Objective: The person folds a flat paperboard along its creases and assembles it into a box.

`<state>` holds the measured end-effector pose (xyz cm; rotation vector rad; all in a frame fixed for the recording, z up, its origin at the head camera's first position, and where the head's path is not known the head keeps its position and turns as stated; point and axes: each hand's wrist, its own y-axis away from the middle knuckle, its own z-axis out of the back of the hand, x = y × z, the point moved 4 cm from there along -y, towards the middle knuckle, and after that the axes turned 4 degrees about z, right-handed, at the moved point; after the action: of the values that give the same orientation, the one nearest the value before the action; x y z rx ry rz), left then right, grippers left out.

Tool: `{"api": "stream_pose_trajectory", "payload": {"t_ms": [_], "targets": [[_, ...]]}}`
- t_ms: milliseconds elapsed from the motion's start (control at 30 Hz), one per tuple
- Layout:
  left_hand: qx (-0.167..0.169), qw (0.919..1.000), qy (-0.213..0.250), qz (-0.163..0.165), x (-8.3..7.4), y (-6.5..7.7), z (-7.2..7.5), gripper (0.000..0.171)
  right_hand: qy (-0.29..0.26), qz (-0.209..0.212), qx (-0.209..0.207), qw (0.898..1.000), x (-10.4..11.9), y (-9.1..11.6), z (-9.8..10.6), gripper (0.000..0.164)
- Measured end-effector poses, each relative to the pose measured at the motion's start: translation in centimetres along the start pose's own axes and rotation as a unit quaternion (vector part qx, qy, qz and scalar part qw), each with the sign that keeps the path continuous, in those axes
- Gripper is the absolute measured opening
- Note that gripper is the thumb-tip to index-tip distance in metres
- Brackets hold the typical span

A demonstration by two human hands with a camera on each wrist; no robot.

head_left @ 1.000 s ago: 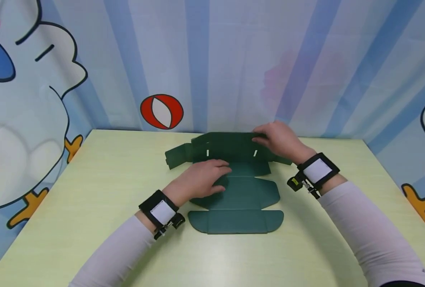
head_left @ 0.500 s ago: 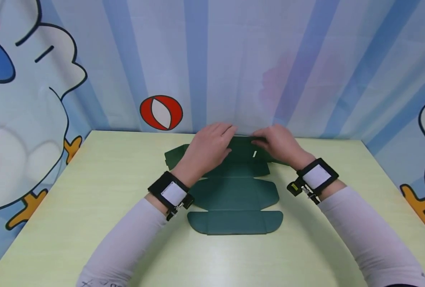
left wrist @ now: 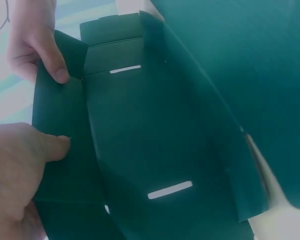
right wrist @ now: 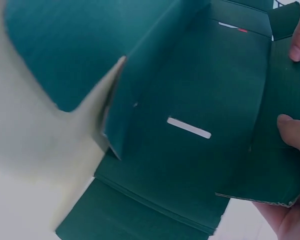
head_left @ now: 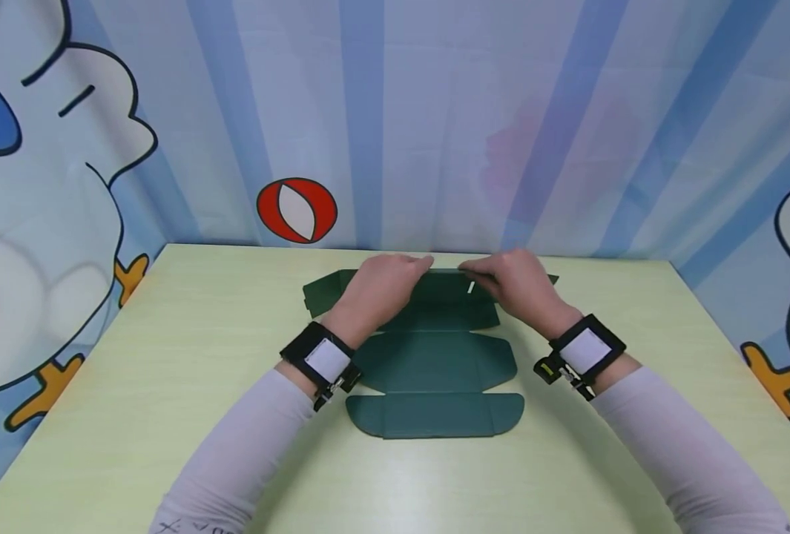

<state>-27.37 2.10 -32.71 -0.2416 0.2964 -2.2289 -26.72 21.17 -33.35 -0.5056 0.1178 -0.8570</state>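
Observation:
A dark green flat cardboard box (head_left: pixel 435 363), partly folded, lies on the table with its front panels spread towards me. Its far flap (left wrist: pixel 65 110) is bent up along a crease. My left hand (head_left: pixel 380 291) pinches that flap on the left, thumb on the inner face and fingers behind. To the right, my right hand (head_left: pixel 523 291) pinches the same flap in the same way. Two narrow slots show in the panel beside the crease, the nearer slot (left wrist: pixel 170 190) whole in the left wrist view. A side panel (right wrist: pixel 140 75) stands raised along the opposite crease.
The pale yellow table (head_left: pixel 234 297) extends around the box on all sides. Close behind its far edge hangs a blue striped curtain (head_left: pixel 428 133) with a printed red ball and cartoon birds. Both wrists wear black camera straps (head_left: pixel 587 353).
My left hand has gone from the middle panel up to the far flap and now grips it. The flap's top edge has come down and towards me. The right hand keeps hold, slightly lower.

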Motion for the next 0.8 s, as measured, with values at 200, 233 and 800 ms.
{"api": "stream_pose_trajectory", "payload": {"t_ms": [200, 233, 800], "targets": [[-0.006, 0.9998, 0.012, -0.013, -0.2, 0.5, -0.2, 0.027, 0.011, 0.003, 0.000, 1.000, 0.3, 0.6, -0.3, 0.028], [-0.008, 0.9998, 0.010, -0.015, -0.2, 0.6, -0.2, 0.027, 0.012, 0.003, 0.001, 1.000, 0.4, 0.7, -0.3, 0.029], [-0.055, 0.9968, -0.051, -0.027, -0.3, 1.6, -1.3, 0.030, -0.015, -0.014, 0.026, 0.999, 0.7, 1.9, -0.7, 0.045]]}}
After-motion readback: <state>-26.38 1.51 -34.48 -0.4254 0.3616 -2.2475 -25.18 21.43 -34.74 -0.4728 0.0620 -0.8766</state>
